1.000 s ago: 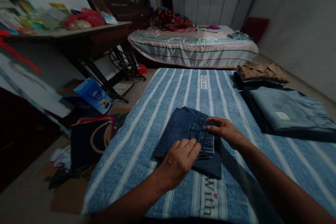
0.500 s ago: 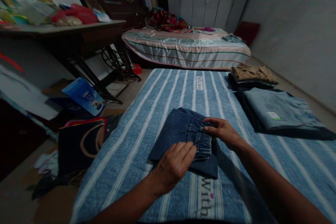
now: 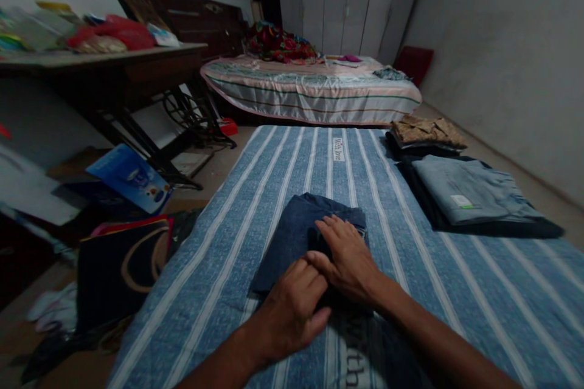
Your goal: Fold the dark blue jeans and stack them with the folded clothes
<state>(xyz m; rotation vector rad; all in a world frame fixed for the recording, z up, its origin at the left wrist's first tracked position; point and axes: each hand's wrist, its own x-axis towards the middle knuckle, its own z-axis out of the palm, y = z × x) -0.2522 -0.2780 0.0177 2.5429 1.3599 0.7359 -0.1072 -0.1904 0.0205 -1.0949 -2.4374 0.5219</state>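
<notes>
A folded pair of dark blue denim jeans lies on the striped bed cover in the head view. My right hand rests flat across its right part, fingers stretched out, palm down. Just to the lower left, my left hand has its fingers curled and its thumb apart, at the near side of the jeans. Its fingertips meet my right thumb, and what lies under them is hidden. Both hands cover the elastic waistband almost wholly.
A blue striped cover spreads under the jeans. Folded light blue jeans on dark clothing and a brown patterned garment lie at the right. A sewing machine table stands left; another bed is behind.
My right hand has moved left from the waistband's edge and now lies flat on the jeans. My left hand has shifted slightly down and curled its fingers. The view has turned slightly right.
</notes>
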